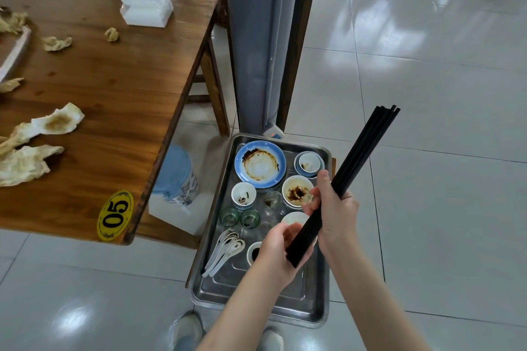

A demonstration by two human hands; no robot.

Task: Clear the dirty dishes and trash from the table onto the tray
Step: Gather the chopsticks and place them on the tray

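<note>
Above the tray's (212, 239) near right corner, your hands, left (281, 248) and right (336, 208), grip the stiff, light, slippery chopsticks (356, 162); hold mid-bundle.

Both hands above metal tray (285, 309): right hand (336, 208) grips bundle of black chopsticks (353, 171) mid-length, left hand (281, 245) holds its lower end. Tray holds blue-rimmed plate (260, 164), bowls, glasses, white spoons (225, 251). Left of tray, wooden table (114, 94) with crumpled napkins (42, 134).

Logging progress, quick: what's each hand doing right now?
Left hand: holding the lower end of the black chopsticks.
Right hand: gripping the same bundle midway.
</note>
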